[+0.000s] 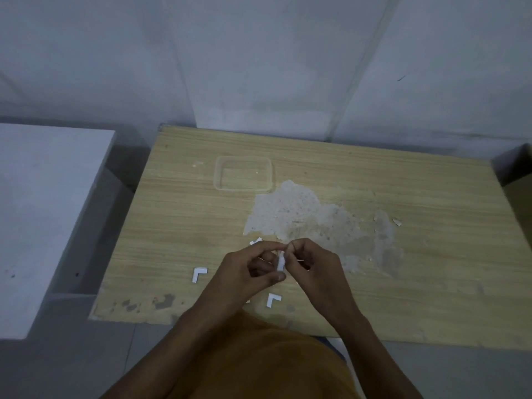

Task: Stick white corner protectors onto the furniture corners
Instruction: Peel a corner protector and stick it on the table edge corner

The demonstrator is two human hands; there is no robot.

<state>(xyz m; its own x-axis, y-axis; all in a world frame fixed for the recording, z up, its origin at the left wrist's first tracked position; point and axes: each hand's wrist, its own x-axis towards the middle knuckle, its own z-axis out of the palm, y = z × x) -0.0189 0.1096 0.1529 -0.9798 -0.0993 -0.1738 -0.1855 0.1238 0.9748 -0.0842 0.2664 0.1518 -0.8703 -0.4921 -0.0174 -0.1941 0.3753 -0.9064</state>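
1. Corner protector (280,262), a small white piece, sits pinched between my two hands above the near middle of the counter (403,277); I see it edge-on, so I cannot tell its full shape.
2. My left hand (247,269) has its fingers curled round the piece, thumb tip just below it and forefinger arched over the top.
3. My right hand (312,262) grips the same piece from the other side, its fingertips meeting the left hand's at the top edge. Both hands are clenched on it, none released.
4. Three more white L-shaped protectors lie flat on the wood: one (199,274) to the left of my left hand, one (273,299) near the front edge below my hands, and one (256,241) partly hidden just beyond my left fingers.
5. A clear shallow plastic tray (244,189) stands further back on the counter, well apart from my hands.
6. A large patch of worn, peeled surface (302,214) spreads across the middle of the wood, right of the tray.
7. A white block (43,211) stands to the left of the counter, apart from it, and grey sheeting (259,67) hangs behind.
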